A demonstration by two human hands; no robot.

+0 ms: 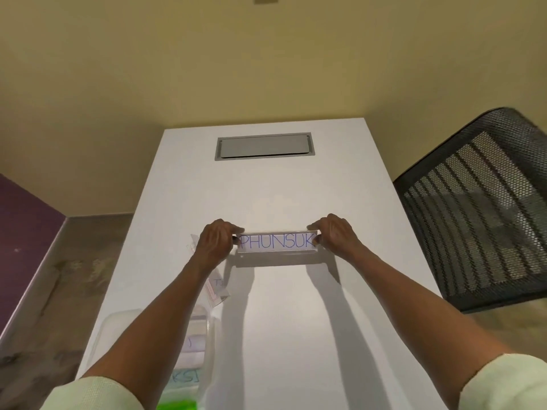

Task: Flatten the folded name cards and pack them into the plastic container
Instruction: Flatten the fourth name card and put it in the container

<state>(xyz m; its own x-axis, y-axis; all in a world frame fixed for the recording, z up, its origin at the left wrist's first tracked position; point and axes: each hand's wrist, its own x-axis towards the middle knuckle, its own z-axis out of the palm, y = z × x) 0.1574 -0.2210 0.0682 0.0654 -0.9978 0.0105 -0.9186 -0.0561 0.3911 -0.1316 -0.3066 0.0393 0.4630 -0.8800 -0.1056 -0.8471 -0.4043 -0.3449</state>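
A folded name card (276, 242) with blue lettering stands on the white table (296, 321), facing me. My left hand (217, 242) pinches its left end and my right hand (333, 236) pinches its right end. Under my left forearm lie other clear-sleeved cards (217, 288), partly hidden. The clear plastic container (204, 344) sits at the table's near left, with a card inside it that shows blue letters; my left arm covers much of it.
A grey cable hatch (264, 146) is set into the table's far end. A black mesh chair back (479, 208) stands close to the table's right edge. A green object (177, 405) peeks in at the bottom edge.
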